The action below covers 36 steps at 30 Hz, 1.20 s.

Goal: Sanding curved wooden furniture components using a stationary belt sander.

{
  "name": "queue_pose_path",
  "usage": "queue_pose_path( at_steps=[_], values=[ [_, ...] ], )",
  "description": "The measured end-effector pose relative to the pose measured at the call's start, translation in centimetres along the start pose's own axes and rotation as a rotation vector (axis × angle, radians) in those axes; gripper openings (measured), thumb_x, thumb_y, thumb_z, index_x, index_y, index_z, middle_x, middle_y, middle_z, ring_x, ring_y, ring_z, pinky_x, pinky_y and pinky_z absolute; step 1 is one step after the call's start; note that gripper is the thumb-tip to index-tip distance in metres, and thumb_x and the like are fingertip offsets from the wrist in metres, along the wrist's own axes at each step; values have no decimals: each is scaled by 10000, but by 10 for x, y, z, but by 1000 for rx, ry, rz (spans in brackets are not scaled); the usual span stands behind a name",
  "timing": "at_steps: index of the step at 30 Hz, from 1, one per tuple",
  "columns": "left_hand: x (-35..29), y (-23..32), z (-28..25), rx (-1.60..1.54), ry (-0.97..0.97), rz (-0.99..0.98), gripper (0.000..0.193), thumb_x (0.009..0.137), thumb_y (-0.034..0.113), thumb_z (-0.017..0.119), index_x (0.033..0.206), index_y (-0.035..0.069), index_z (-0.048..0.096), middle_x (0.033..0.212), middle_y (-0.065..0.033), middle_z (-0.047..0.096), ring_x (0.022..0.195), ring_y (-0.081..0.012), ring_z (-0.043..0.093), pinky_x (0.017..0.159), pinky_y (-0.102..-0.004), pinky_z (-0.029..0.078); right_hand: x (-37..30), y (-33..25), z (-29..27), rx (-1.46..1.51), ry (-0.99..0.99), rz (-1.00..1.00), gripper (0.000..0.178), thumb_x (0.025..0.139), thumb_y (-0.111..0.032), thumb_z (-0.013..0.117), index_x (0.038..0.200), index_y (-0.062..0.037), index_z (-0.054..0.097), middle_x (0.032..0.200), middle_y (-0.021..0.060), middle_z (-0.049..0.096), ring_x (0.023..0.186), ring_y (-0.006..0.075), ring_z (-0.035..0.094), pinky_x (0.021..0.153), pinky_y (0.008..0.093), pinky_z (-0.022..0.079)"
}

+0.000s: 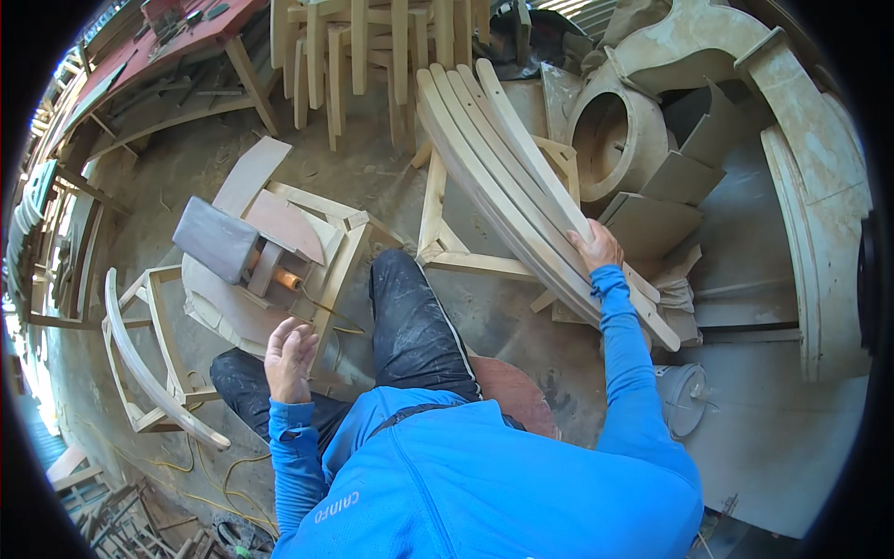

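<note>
My right hand [597,247], on the right, is closed round the edge of a pale curved wooden slat [531,144]. That slat is the outermost of several curved slats [484,191] lying side by side on a wooden frame [480,262]. On the left, my left hand [290,359] is raised by my knee, fingers loosely bent and apart, with nothing in them. Just beyond it, a grey box-shaped block [216,239] with an orange handle-like part [288,279] lies on flat pale boards [219,303]. These boards rest on another wooden frame [346,270].
A single curved slat [149,377] leans across a small frame at far left. Stacked stool frames [363,47] and a red table [158,56] stand at the back. A lidded bucket [683,396] is at right. Yellow cord [223,489] trails over the floor.
</note>
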<state>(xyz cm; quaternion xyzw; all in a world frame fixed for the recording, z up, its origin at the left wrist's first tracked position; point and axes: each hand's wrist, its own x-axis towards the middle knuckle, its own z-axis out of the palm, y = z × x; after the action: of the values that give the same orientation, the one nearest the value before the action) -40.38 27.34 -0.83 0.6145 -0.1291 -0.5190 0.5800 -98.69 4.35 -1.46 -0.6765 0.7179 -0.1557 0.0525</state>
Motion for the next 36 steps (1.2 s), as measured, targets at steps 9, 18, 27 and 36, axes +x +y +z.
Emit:
queue_pose_path(
  at_steps=[9, 18, 27, 36],
  values=[
    [-20, -6, 26, 82, -134, 22, 398, 1012, 228, 667, 1370, 85, 568, 1219, -64, 678, 1028, -169, 693, 908, -297, 535, 60, -1, 77, -117, 42, 59, 627, 836, -560, 754, 1298, -144, 668, 1291, 121, 667, 1251, 352, 578, 1077, 477, 434],
    [-25, -9, -40, 117, 57, 11, 467, 991, 255, 693, 1392, 59, 555, 1228, -73, 668, 1001, -164, 691, 846, -281, 543, 91, 39, 97, -12, -57, 124, 709, 863, -616, 693, 1414, -179, 601, 1361, 158, 656, 1264, 367, 611, 1041, 490, 486],
    [-21, -55, -225, 347, 808, 419, 461, 922, 148, 724, 1334, -7, 584, 1250, -151, 653, 1135, -211, 639, 966, -345, 534, 77, -10, 97, -148, 407, -284, 498, 860, -280, 757, 1327, -140, 658, 1295, 123, 681, 1194, 367, 622, 1029, 517, 481],
    [-16, -119, -430, 860, 1378, -162, 740, 782, 390, 787, 1393, 52, 543, 1350, -248, 597, 1289, -407, 544, 1127, -479, 416, -23, -148, 106, 139, 296, -544, 448, 864, -104, 705, 1307, -64, 646, 1337, 171, 621, 1285, 369, 554, 1123, 480, 415]
  ],
)
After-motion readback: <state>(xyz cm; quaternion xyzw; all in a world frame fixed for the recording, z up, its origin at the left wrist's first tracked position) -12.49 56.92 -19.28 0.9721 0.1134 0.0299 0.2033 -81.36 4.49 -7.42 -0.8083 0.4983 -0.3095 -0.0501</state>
